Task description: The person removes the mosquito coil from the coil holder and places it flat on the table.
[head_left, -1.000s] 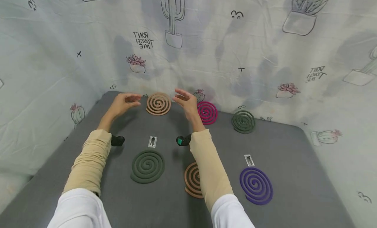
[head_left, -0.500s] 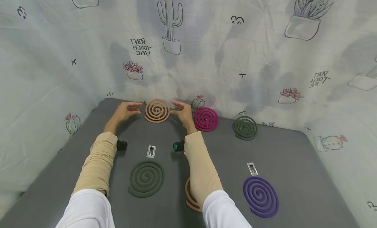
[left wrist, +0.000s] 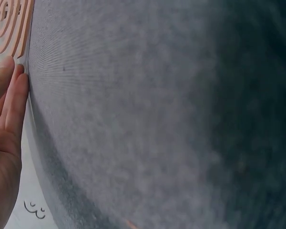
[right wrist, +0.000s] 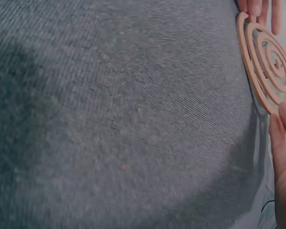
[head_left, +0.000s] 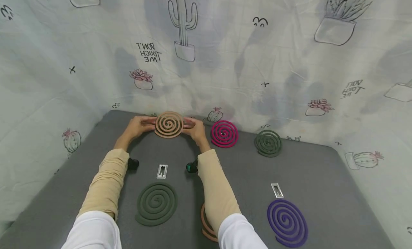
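Note:
At the far left of the table, both hands are at the tan mosquito coil (head_left: 168,124), a flat spiral. My left hand (head_left: 140,127) pinches its left edge between thumb and fingers. On the opposite edge, my right hand (head_left: 194,130) pinches with the thumb on top and fingers beneath, as the right wrist view shows. The coil (right wrist: 278,71) looks slightly tilted there. Only its near edge shows in the left wrist view, beside the left fingertips. To the right of my right hand lies a pink coil (head_left: 224,133).
A dark green coil (head_left: 156,202) lies nearer, with a small metal stand (head_left: 162,171) behind it. My right forearm partly covers a brown coil (head_left: 210,233). Further right are a purple coil (head_left: 286,220), another metal stand (head_left: 277,190) and a second green coil (head_left: 268,143). A printed cloth (head_left: 225,63) hangs behind.
Both hands came down and closed in from either side of the tan coil, and now pinch its edges. The head view has shifted slightly; the other coils stay put.

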Tool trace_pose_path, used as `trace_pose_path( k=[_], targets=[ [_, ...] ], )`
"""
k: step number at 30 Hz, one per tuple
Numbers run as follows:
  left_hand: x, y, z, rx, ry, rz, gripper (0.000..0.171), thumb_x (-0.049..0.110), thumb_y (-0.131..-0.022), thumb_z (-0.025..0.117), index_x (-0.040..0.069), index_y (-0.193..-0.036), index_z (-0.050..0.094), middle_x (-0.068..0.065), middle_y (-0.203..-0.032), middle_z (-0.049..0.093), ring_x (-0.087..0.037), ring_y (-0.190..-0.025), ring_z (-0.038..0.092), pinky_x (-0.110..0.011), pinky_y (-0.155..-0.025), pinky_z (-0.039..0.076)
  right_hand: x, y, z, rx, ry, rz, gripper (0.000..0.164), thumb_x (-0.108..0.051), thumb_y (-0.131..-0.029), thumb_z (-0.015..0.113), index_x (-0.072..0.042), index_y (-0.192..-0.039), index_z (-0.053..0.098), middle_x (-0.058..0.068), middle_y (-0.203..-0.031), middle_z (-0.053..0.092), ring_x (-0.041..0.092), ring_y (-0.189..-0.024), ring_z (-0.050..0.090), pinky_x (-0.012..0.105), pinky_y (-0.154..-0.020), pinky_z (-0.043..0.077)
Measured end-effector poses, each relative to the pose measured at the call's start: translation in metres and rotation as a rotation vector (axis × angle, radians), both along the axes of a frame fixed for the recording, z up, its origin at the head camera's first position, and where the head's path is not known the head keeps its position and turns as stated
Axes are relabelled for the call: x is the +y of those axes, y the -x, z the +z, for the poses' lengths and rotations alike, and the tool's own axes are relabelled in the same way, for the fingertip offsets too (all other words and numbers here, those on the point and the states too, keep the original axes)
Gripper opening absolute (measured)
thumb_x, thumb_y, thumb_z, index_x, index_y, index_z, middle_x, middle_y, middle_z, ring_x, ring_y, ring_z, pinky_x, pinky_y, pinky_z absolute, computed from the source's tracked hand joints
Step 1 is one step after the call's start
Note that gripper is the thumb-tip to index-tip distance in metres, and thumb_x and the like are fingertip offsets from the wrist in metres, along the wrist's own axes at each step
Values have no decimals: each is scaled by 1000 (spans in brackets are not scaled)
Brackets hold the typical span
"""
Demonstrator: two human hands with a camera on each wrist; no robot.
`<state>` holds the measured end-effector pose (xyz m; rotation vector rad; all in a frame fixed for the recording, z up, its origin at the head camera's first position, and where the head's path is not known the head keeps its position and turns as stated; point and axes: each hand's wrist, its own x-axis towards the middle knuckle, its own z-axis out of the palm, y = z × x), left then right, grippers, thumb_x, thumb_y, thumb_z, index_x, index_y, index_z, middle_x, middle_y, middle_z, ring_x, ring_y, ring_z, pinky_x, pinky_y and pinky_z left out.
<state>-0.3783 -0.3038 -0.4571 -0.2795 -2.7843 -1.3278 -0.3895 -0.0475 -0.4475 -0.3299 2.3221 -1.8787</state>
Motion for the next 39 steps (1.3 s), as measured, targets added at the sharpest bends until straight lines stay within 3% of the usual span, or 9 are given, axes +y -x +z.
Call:
trace_pose_path(
  k=[8,14,18,24,31,33,39],
  targets=[
    [7,3,11,7,-6,-16,45,7,-88,67,-2,-131,56,-26,-116,64,-38,-108,62,-42,-89,53,-5,2,6,95,-150,-127,45,3,-73,78,-7,-116,69,11,-115,68,25,-101,65,29,-80,57],
    [7,-2,9,-7,-25,15,43,8,-89,66,-4,-129,57,-26,-114,64,-38,-105,63,-19,-78,53,-6,2,0,35,-129,-78,49,5,-73,76,-7,-119,67,13,-116,67,26,-100,67,29,-79,58],
    [7,-4,7,-24,-68,35,43,8,-89,66,-4,-129,56,-27,-114,63,-35,-104,63,-10,-71,49,-8,2,-2,56,-107,-75,48,6,-73,76,-4,-119,66,15,-114,68,27,-97,68,26,-76,58],
    [6,-3,10,1,-111,51,41,8,-87,68,-7,-125,58,-29,-113,63,-6,-87,65,-7,-70,49,-9,4,1,102,-96,-76,46,3,-74,76,-2,-119,66,16,-113,68,27,-98,68,28,-78,58],
    [3,-3,14,21,-102,35,40,10,-85,71,-6,-121,61,-28,-113,64,-1,-85,64,-6,-69,47,-5,5,5,85,-42,-25,47,4,-74,75,0,-120,64,18,-117,66,30,-102,66,30,-81,57],
    [1,-3,15,8,-107,31,41,11,-85,71,-6,-121,62,-27,-114,63,8,-79,59,-6,-69,48,-4,4,7,76,-31,-5,48,6,-75,74,1,-122,63,18,-119,65,29,-103,66,29,-82,57],
    [-1,-5,17,-54,-147,5,41,9,-86,70,-8,-122,60,-29,-118,61,10,-76,57,-13,-72,53,3,-6,23,37,-13,80,49,8,-78,72,7,-124,59,23,-124,61,35,-107,62,36,-88,55]
  ],
)
